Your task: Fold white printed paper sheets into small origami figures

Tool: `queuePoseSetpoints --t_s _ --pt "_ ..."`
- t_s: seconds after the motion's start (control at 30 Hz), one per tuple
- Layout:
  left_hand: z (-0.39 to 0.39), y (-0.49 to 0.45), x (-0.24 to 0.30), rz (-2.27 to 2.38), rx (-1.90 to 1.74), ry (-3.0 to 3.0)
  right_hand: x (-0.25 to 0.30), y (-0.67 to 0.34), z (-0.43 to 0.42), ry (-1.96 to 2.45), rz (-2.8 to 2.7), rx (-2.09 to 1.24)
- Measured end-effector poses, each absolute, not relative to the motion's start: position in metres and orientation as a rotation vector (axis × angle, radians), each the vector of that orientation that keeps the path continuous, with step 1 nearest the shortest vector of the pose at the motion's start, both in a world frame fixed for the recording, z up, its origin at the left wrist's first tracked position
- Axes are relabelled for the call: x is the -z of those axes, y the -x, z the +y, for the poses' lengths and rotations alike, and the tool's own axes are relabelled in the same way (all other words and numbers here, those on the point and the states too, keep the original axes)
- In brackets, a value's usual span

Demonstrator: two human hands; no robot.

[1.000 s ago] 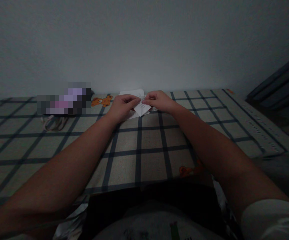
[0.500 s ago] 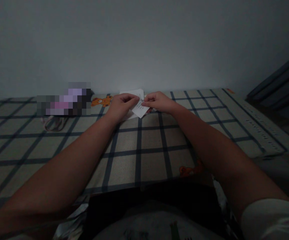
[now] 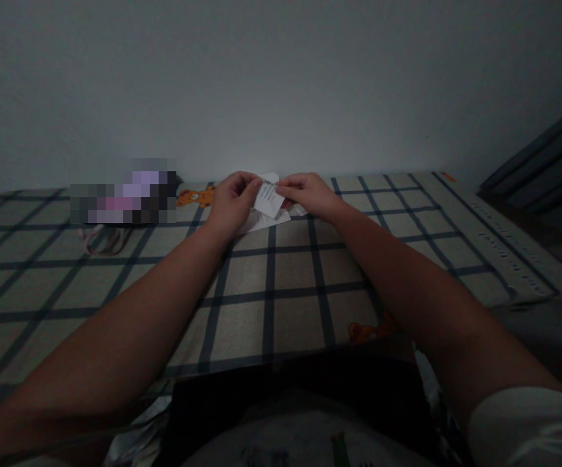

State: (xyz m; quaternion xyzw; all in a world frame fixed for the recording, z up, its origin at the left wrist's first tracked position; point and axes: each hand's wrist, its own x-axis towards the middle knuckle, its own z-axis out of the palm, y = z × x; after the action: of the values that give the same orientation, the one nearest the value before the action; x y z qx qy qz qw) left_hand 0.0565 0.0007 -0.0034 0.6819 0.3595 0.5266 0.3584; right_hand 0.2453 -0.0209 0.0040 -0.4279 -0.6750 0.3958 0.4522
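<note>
So yeah, pinching a small printed paper (image 3: 268, 200) at the upper left with the left hand (image 3: 233, 204) and at the right edge with the right hand (image 3: 312, 193). Holding it aslant over more white paper (image 3: 260, 224) on the far side of the checked surface (image 3: 290, 272), close to the wall (image 3: 281, 84). Also spotting an orange bear print (image 3: 196, 197) just beside the left hand and a blurred purple-pink thing (image 3: 135, 194) farther left.

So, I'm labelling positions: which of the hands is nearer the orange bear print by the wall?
Left. The left hand is just right of the bear print; the right hand is farther right, beyond the printed paper.
</note>
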Motion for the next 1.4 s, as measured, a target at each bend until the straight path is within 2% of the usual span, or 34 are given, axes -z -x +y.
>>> queuePoseSetpoints --t_s 0.4,0.77,1.03,1.27,1.4 --pt "-0.005 -0.053 0.001 0.913 -1.268 -1.791 -0.006 -0.247 -0.027 1.054 -1.774 -0.949" --pt "-0.006 -0.054 0.004 0.967 -1.287 -1.937 -0.003 -0.246 -0.021 1.059 -1.806 -0.736" --pt "0.0 -0.053 0.003 0.96 -1.447 -1.715 -0.011 -0.251 -0.026 1.157 -1.655 -0.852" --pt "0.0 -0.053 0.001 0.974 -1.419 -1.664 -0.013 -0.246 -0.028 1.112 -1.615 -0.976" --pt "0.001 -0.054 0.003 0.908 -1.326 -1.569 -0.01 -0.246 -0.026 1.098 -1.666 -0.923"
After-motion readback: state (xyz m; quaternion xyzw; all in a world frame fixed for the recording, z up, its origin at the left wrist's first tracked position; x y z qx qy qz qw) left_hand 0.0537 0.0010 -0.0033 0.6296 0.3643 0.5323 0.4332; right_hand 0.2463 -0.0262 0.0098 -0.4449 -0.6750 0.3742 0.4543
